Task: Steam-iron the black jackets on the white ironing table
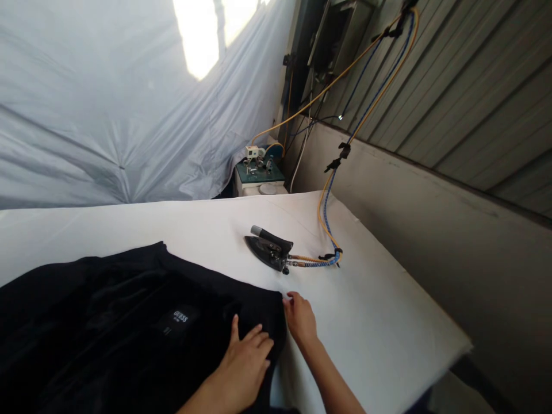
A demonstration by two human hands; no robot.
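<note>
A black garment (129, 310) with a "GUESS" label (180, 317) lies spread over the left and front part of the white table (366, 299). My left hand (245, 365) rests on the garment near its right side, fingers spread. At the garment's right corner, my right hand (299, 316) pinches the black edge between thumb and fingers. Beyond the hands, a dark iron (269, 248) lies on the table, its hoses running off to the right.
Orange and blue hoses (326, 213) hang down to the iron. Behind the table's far edge stands a small green-topped unit (261, 172). A pale sheet (107, 103) hangs at the back left; a wall (401, 190) borders the right.
</note>
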